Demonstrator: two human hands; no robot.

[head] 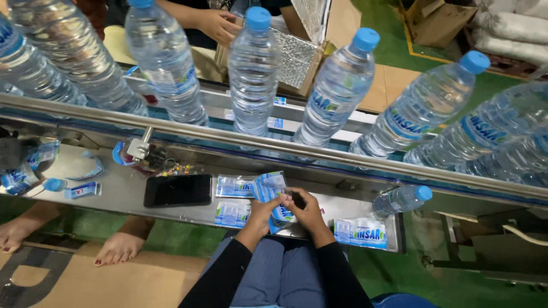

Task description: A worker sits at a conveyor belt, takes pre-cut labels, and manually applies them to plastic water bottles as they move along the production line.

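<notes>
The stack of blue-and-white label sleeves sat low at the middle of the steel counter, held between your two hands just above its near edge. Your left hand came up from below with its wrist bent, and its fingers were closed around the lower part of the stack. Your right hand met it from the right, fingers curled and pinched on the stack's upper right corner. Both forearms, in black sleeves, rose from your lap and converged at the stack. More flat labels lay on the counter just left of your hands, and a black phone lay beside those. A small bottle lay on its side to your right. Behind the counter, a row of blue-capped water bottles stood on the conveyor. Beyond it, another person's hand reached toward a cardboard box.
</notes>
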